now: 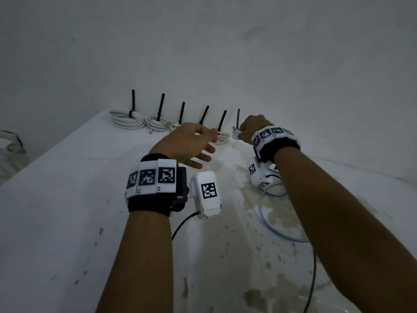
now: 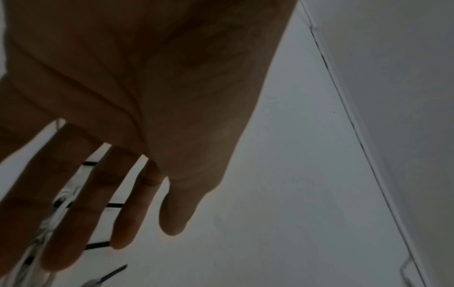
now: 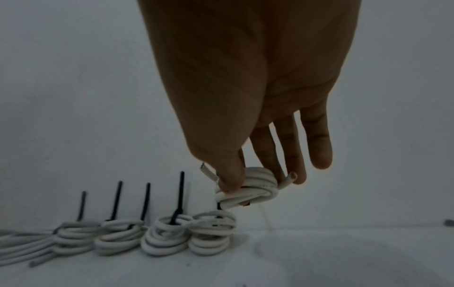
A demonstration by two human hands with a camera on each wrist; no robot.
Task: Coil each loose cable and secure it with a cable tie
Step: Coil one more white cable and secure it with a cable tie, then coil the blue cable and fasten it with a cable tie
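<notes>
At the far edge of the table (image 1: 56, 199), our right hand (image 3: 258, 97) pinches a small coiled cable (image 3: 248, 186), lifted just above the row. Our left hand (image 1: 185, 143) is beside it, fingers loose, holding nothing. Only the right wrist view shows our coil's cut ends. We count six black ties (image 1: 161, 107).

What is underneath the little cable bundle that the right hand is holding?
The right hand pinches the coil above the white table, just beside the nearest tied coil. Its black tie is mostly hidden.
</notes>
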